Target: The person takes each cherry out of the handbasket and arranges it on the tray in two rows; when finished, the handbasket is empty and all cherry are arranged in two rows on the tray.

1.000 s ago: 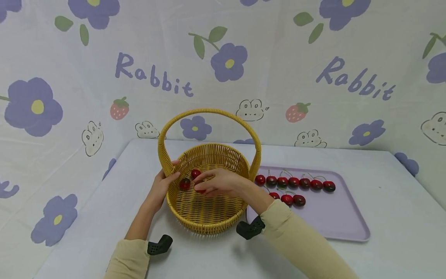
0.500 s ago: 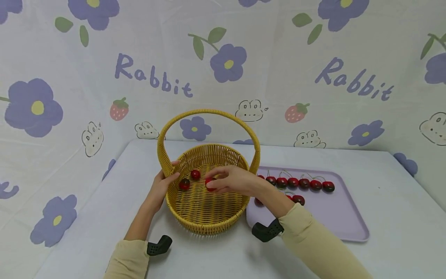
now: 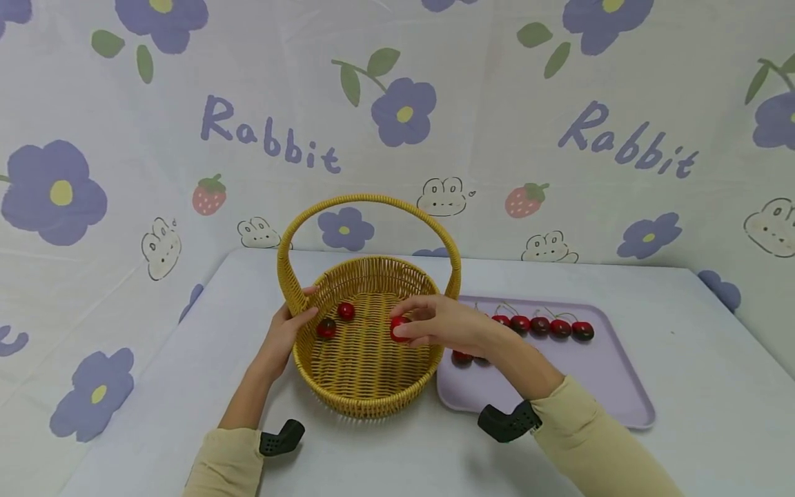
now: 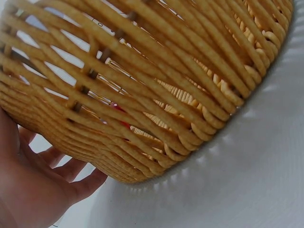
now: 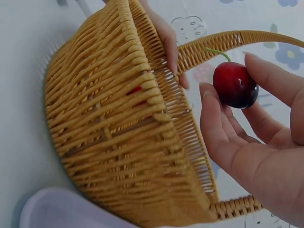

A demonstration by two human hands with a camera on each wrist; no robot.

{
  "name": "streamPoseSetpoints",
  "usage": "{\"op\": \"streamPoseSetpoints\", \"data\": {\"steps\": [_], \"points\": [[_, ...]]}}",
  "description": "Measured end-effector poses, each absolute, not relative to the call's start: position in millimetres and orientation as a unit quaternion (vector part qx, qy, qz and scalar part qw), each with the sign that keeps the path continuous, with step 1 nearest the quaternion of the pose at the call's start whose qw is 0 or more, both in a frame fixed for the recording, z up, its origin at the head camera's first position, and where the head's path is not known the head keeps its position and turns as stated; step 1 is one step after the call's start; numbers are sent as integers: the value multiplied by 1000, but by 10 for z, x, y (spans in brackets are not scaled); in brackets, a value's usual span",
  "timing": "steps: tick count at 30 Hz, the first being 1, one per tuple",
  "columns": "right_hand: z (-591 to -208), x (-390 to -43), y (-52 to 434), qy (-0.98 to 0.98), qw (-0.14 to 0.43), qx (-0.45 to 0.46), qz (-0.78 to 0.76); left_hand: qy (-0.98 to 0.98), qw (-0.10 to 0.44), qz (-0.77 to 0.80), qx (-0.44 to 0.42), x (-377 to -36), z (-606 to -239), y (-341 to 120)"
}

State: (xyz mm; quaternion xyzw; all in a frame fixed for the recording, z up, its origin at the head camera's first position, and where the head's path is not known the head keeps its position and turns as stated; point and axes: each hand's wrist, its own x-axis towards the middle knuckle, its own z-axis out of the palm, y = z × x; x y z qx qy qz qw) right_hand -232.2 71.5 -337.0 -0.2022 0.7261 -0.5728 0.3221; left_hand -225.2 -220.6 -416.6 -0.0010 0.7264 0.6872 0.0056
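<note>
In the head view a yellow woven basket (image 3: 366,404) with a tall arched handle stands on the table. My left hand (image 3: 278,339) holds its left rim beside the handle's base, thumb over the edge; the left wrist view shows its fingers (image 4: 88,187) against the outer wall. Above the basket's right half, my right hand (image 3: 448,323) pinches a red cherry (image 3: 399,330) between thumb and fingers. Up close, that cherry (image 5: 233,84) is dark at one end and has a short green stem. On the basket's floor, near the left side, lie two cherries (image 3: 346,311).
A lilac tray (image 3: 559,393) sits right of the basket, close to its wall. On it a back row of cherries (image 3: 540,326) with stems lies side by side; a shorter front row (image 3: 462,358) is partly hidden by my right forearm. A patterned cloth (image 3: 484,103) hangs behind the table.
My right hand has moved right across the basket, with the cherry still pinched. My left hand keeps its hold on the rim, and the two cherries inside have stayed put.
</note>
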Motion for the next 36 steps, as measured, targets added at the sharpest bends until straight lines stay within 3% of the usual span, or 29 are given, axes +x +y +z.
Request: {"op": "streamPoseSetpoints", "data": {"steps": [9, 18, 36], "points": [[-3387, -2220, 1011, 764, 292, -202, -539, 726, 4, 688, 1, -2245, -4173, -2208], [-3421, -2185, 1321, 732, 310, -188, -576, 730, -4, 683, 1, -2252, -4196, -2224], [-3532, -2117, 2060, 724, 294, -176, -599, 732, 1, 681, 1, -2252, -4193, -2209]]}}
